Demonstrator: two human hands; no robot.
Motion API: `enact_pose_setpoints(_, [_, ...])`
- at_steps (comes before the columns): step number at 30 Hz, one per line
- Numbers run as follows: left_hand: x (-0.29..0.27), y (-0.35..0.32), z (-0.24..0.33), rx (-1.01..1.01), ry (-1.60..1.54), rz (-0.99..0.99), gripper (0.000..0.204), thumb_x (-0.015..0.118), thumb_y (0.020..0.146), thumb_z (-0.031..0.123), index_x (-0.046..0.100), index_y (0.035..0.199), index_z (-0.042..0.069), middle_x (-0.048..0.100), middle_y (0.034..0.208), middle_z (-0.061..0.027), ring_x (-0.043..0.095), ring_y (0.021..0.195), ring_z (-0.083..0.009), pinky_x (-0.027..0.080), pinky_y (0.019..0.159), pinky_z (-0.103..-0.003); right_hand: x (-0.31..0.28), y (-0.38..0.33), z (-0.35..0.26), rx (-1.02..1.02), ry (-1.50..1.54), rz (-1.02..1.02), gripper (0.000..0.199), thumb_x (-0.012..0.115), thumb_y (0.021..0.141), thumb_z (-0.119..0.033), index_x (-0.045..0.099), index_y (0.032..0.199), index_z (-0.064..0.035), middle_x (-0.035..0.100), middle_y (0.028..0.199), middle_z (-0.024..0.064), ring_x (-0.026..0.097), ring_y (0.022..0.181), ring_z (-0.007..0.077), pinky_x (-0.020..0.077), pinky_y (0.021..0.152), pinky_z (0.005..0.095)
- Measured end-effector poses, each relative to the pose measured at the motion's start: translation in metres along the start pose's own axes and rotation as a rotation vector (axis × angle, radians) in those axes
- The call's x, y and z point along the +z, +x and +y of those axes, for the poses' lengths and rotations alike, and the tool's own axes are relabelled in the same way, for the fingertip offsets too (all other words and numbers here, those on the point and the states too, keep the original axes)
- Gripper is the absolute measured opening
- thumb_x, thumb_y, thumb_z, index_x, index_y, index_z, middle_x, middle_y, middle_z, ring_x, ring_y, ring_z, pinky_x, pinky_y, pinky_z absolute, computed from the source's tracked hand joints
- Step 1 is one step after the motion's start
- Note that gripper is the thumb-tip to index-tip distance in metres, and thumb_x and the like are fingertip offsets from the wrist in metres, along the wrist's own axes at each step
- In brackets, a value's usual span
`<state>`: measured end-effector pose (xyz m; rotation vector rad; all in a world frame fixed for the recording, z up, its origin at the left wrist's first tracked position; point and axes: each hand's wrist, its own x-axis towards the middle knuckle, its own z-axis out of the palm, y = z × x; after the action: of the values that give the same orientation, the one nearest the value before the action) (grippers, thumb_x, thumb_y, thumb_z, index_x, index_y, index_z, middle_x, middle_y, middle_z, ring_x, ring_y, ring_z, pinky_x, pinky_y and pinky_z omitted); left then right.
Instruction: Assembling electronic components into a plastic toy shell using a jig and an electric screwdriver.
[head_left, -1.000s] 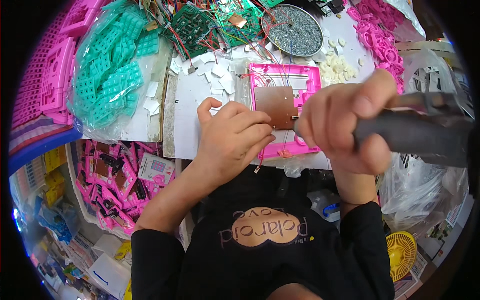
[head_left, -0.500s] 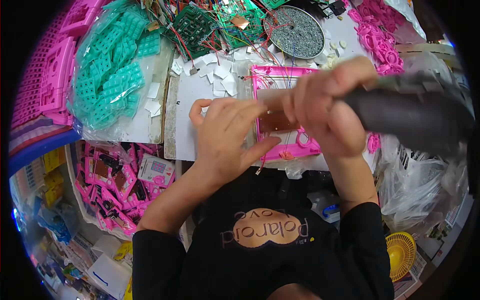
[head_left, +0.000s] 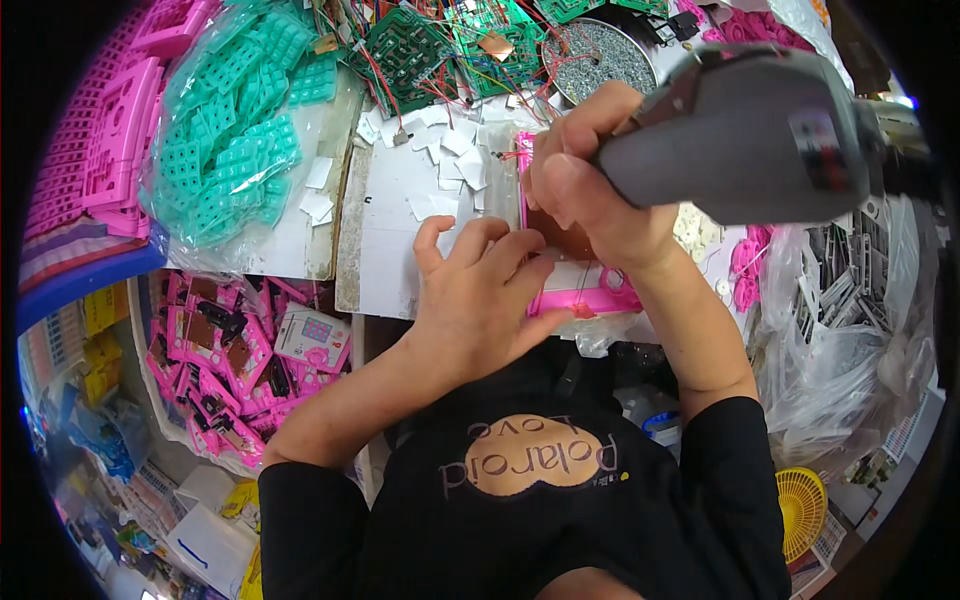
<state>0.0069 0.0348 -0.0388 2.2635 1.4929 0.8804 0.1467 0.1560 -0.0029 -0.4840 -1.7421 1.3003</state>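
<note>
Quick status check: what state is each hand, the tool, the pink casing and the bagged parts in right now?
Left hand: flat, pressing the casing's near side.
Right hand: closed around the tool.
Grey power tool: gripped, raised over the casing; tip hidden.
Pink casing: lying open on the bench, brown board inside.
Bag of teal keypads: lying on the bench, untouched.
Round tray of small parts: filled.

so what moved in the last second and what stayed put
The right hand, gripping the grey power tool, swung it up and leftward until it stands over the upper part of the pink casing. The left hand opened from a loose fist and now lies flat, fingers spread, pressing on the casing's left side. The casing, the bag of teal keypads and the green circuit boards stayed where they were.
</note>
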Motion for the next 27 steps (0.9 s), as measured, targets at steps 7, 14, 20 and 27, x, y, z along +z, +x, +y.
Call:
enact_pose_setpoints(7, [0.013, 0.005, 0.019, 0.12, -0.103, -0.126, 0.027, 0.082, 0.075, 0.027, 0.069, 0.095, 0.014, 0.06, 0.093, -0.0018, 0.056, 0.096, -0.025, 0.033, 0.093, -0.051, -0.026, 0.016, -0.023, 0.18, 0.178, 0.09, 0.039, 0.062, 0.094, -0.014, 0.051, 0.129, 0.0004, 0.058, 0.07, 0.0058, 0.051, 0.054, 0.0144, 0.0504, 0.06, 0.0349])
enact_pose_setpoints(14, [-0.009, 0.021, 0.009, -0.316, -0.621, -0.208, 0.012, 0.07, 0.09, 0.003, 0.073, 0.101, 0.003, 0.073, 0.086, -0.0057, 0.07, 0.08, -0.0161, 0.053, 0.071, -0.029, -0.077, -0.045, -0.046, 0.244, -0.095, 0.417, 0.029, 0.068, 0.094, -0.003, 0.065, 0.123, -0.001, 0.07, 0.092, 0.0012, 0.055, 0.06, 0.003, 0.0414, 0.051, 0.0199])
enact_pose_setpoints(20, [-0.004, 0.027, -0.003, -0.373, -0.934, -0.207, 0.014, 0.067, 0.094, 0.002, 0.07, 0.107, -0.001, 0.075, 0.099, -0.0071, 0.07, 0.089, -0.0094, 0.056, 0.078, -0.025, -0.048, -0.065, -0.033, 0.504, -0.201, -0.172, 0.021, 0.069, 0.092, -0.006, 0.071, 0.112, -0.001, 0.073, 0.085, 0.0078, 0.065, 0.066, 0.0119, 0.0505, 0.062, 0.027])
enact_pose_setpoints(27, [0.0, 0.022, 0.011, -0.617, -1.027, -0.091, 0.009, 0.069, 0.094, 0.003, 0.067, 0.102, -0.001, 0.072, 0.09, -0.0035, 0.064, 0.075, -0.0051, 0.052, 0.065, -0.023, -0.046, -0.068, -0.03, 0.526, -0.293, -0.226, 0.012, 0.074, 0.089, -0.005, 0.069, 0.099, -0.0007, 0.067, 0.077, 0.0015, 0.06, 0.065, 0.0063, 0.0478, 0.06, 0.0238])
